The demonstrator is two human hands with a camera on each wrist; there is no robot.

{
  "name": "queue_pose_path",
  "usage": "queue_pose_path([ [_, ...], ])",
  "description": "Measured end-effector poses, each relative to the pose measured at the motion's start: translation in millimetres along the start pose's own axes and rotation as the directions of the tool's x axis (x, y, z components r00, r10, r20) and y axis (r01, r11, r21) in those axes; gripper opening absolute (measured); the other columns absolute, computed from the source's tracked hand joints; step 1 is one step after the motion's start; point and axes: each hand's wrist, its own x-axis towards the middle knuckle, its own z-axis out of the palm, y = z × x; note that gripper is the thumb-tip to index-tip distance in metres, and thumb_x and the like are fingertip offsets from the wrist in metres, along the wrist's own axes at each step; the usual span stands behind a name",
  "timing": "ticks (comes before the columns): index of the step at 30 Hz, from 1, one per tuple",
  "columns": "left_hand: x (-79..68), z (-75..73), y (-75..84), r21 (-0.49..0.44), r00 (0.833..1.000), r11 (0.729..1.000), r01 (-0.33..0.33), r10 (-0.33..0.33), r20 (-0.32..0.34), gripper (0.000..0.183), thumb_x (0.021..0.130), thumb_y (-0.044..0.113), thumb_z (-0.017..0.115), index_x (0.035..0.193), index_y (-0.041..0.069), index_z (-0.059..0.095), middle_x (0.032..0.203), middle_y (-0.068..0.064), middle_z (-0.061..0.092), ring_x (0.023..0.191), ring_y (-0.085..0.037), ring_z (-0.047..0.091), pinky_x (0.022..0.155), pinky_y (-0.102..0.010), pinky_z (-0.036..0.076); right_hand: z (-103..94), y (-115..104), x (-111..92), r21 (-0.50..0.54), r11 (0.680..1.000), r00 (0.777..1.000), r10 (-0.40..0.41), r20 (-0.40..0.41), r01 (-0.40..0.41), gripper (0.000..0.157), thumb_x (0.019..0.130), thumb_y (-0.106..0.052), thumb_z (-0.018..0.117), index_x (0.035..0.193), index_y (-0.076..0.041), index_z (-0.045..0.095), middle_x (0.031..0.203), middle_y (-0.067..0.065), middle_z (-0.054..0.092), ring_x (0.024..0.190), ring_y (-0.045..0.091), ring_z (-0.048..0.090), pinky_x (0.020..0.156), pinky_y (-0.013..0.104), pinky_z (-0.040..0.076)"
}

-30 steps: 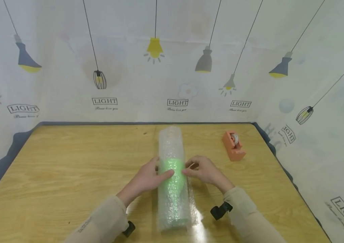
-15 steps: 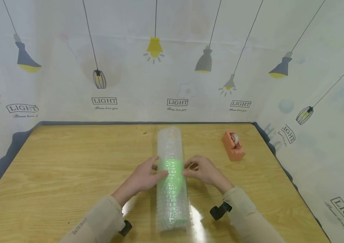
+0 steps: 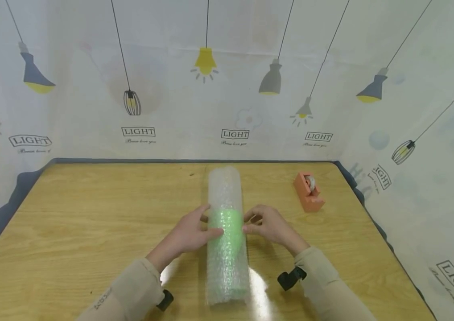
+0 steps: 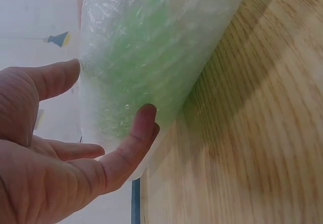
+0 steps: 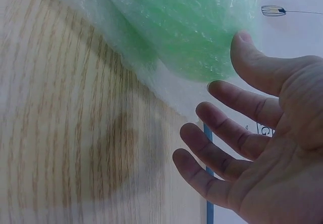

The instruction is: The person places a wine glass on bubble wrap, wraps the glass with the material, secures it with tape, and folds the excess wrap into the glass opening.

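The translucent edge right of the bubble-wrap roll point(image 3: 228, 267) has left view, suggesting fuller wrapping; left hand point(image 3: 192, 230) and right hand point(image 3: 269, 225) flank it apart, fingers relaxed, unclamped.

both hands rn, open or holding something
Left hand: open, touching the bubble-wrapped bundle.
Right hand: open, at the bundle's side, not gripping it.

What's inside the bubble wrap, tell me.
Inside the bubble wrap, a green object shows through. The cloudy layers blur its exact outline; its underside and anything within it are hidden.
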Motion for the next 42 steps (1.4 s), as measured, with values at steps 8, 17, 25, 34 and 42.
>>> queue_pose_path([
  [8, -0.5, 1.2, -0.4, 0.006, 1.000, 1.000, -0.020, 0.020, -0.013, 0.086, 0.086, 0.040, 0.073, 0.152, 0.008, 0.028, 0.138, -0.023, 0.050, 0.110, -0.034, 0.062, 0.080, -0.044, 0.058, 0.0, 0.8, 0.5, -0.006, 1.000, 1.000, 0.022, -0.012, -0.022, 0.027, 0.086, -0.024, 0.074, 0.107, -0.007, 0.069, 0.115, 0.011, 0.064, 0.105, 0.034, 0.062, 0.086, 0.042, 0.055],
  [17, 0.1, 7.9, -6.3, -0.014, 0.999, 1.000, -0.024, 0.024, -0.032, 0.087, 0.084, 0.042, 0.074, 0.151, 0.009, 0.031, 0.135, -0.022, 0.051, 0.105, -0.031, 0.063, 0.074, -0.039, 0.058, 1.3, 0.8, -3.2, 0.051, 0.999, 1.000, -0.008, -0.029, 0.009, 0.037, 0.085, -0.019, 0.075, 0.116, -0.003, 0.062, 0.119, 0.015, 0.061, 0.108, 0.035, 0.060, 0.089, 0.043, 0.054],
  [25, 3.6, 12.6, -4.9, -0.003, 0.997, 1.000, 0.019, -0.019, -0.070, 0.094, 0.079, 0.049, 0.076, 0.151, 0.010, 0.030, 0.134, -0.020, 0.053, 0.105, -0.028, 0.062, 0.077, -0.040, 0.057, -3.6, -15.2, -8.5, 0.014, 0.995, 0.994, -0.093, -0.058, 0.094, 0.029, 0.091, -0.025, 0.068, 0.112, -0.006, 0.061, 0.111, 0.011, 0.061, 0.096, 0.024, 0.062, 0.081, 0.034, 0.056],
  [34, 8.5, 14.6, -4.6, -0.045, 0.997, 0.997, 0.062, -0.064, -0.035, 0.103, 0.074, 0.058, 0.076, 0.151, 0.009, 0.027, 0.131, -0.020, 0.056, 0.106, -0.029, 0.061, 0.081, -0.045, 0.056, 5.0, -26.8, -6.2, -0.075, 0.997, 0.991, -0.007, -0.131, -0.002, 0.041, 0.083, -0.040, 0.076, 0.101, -0.007, 0.061, 0.099, 0.007, 0.062, 0.085, 0.017, 0.062, 0.070, 0.027, 0.055],
  [42, 9.5, 16.8, -6.7, -0.093, 1.000, 0.995, 0.026, -0.026, 0.003, 0.097, 0.077, 0.056, 0.075, 0.151, 0.014, 0.029, 0.127, -0.019, 0.057, 0.104, -0.029, 0.062, 0.078, -0.043, 0.057, 7.2, -26.0, -5.2, -0.091, 0.995, 0.989, 0.018, -0.147, -0.032, 0.042, 0.081, -0.042, 0.077, 0.100, -0.007, 0.061, 0.097, 0.005, 0.063, 0.084, 0.015, 0.061, 0.068, 0.027, 0.054],
])
